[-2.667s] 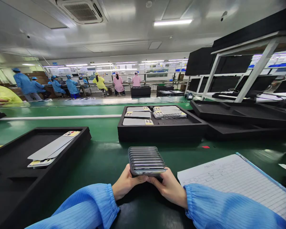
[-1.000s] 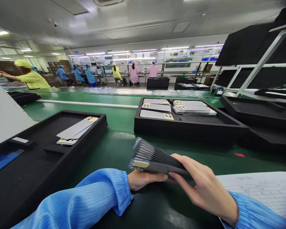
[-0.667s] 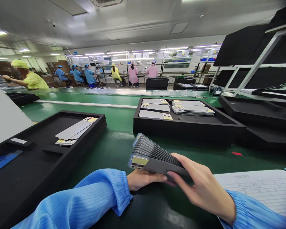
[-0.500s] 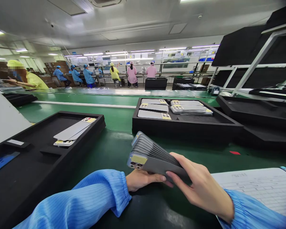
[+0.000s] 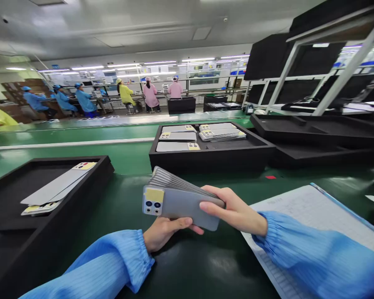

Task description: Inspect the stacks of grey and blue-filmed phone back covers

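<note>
Both of my hands hold a fanned stack of grey phone back covers [image 5: 182, 205] above the green work surface. The front cover faces me, with a yellow film patch beside its camera holes at the left end. My left hand [image 5: 166, 232] is closed on the lower edge, its thumb lying along the front cover. At the right end my right hand [image 5: 233, 209] grips the stack, thumb in front and fingers behind. The fingers behind the covers are partly hidden.
A black tray [image 5: 212, 160] ahead holds several covers; another black tray [image 5: 107, 168] at left holds a small pile. Stacked black trays [image 5: 318, 133] stand at right. Written sheets [image 5: 296, 207] lie by my right arm, near a red scrap [image 5: 270, 177]. Workers sit far behind.
The view has turned to the right, so the trays appear further left. The stack has tilted so that its front cover faces me more fully. Both hands still hold it.
</note>
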The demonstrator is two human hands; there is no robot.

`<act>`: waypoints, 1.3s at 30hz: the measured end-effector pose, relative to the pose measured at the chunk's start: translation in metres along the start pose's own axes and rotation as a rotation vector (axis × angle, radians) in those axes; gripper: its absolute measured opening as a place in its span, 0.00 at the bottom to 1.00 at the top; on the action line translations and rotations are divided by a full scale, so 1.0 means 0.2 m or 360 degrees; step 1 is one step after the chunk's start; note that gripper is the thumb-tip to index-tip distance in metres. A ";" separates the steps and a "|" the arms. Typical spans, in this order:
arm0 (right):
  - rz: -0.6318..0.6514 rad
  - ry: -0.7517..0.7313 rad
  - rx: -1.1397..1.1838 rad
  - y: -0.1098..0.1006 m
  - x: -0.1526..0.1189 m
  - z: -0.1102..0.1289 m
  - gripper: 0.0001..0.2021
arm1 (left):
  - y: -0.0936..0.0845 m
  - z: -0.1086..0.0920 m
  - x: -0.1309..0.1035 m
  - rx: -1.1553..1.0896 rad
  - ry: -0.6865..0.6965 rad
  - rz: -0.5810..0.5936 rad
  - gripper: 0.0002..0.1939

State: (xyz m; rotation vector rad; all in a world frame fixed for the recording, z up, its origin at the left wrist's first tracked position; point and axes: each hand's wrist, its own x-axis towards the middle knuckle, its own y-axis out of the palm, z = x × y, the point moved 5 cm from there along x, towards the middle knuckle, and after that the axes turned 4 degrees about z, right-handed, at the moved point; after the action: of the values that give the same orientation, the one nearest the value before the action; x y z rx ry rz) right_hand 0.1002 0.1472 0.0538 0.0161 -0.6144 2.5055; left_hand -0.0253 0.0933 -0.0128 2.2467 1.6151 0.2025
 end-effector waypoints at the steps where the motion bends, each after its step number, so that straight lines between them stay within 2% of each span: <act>1: 0.0003 0.0036 0.0056 0.00 0.00 -0.02 0.11 | 0.00 0.00 0.00 0.0002 -0.0005 -0.0006 0.11; 4: 0.0009 0.0128 0.0187 0.00 0.01 -0.06 0.14 | 0.01 -0.02 -0.01 0.0033 -0.0018 -0.0009 0.08; 9: 0.0112 0.0259 0.0468 0.04 0.02 -0.13 0.11 | 0.01 -0.01 -0.01 0.0101 -0.0058 0.0022 0.07; 12: 0.0161 0.0337 0.0655 0.08 0.02 -0.16 0.12 | 0.00 0.01 0.00 0.0106 -0.0095 0.0018 0.11; 15: 0.0112 0.0406 0.0794 0.11 0.01 -0.18 0.15 | 0.00 0.02 0.00 0.0106 -0.0136 -0.0008 0.16; 19: 0.0054 0.0440 0.0893 0.15 0.00 -0.20 0.18 | -0.01 0.03 0.00 0.0106 -0.0181 -0.0069 0.22; 23: 0.0053 0.0404 0.0888 0.20 -0.01 -0.22 0.19 | -0.03 0.03 -0.01 0.0092 -0.0137 -0.0254 0.18; 26: 0.0034 0.0342 0.0772 0.23 -0.02 -0.23 0.19 | -0.05 0.02 -0.01 0.0063 -0.0150 -0.0389 0.14; 30: 0.0078 0.0294 0.0448 0.26 -0.04 -0.22 0.19 | -0.04 0.00 -0.01 -0.0029 -0.0211 -0.0465 0.15; 32: 0.0072 0.0291 0.0206 0.26 -0.05 -0.21 0.19 | -0.02 0.01 -0.02 -0.0108 -0.0239 -0.0457 0.16; 39: -0.0150 0.0268 -0.0761 0.24 -0.06 -0.17 0.21 | 0.02 0.07 -0.04 -0.0308 -0.0438 -0.0283 0.23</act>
State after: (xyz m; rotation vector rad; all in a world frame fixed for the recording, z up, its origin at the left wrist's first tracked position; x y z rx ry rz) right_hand 0.0905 0.1203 0.0007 -0.3311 -1.0935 2.1838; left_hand -0.0210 0.0818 -0.0232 1.8831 1.5627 0.0013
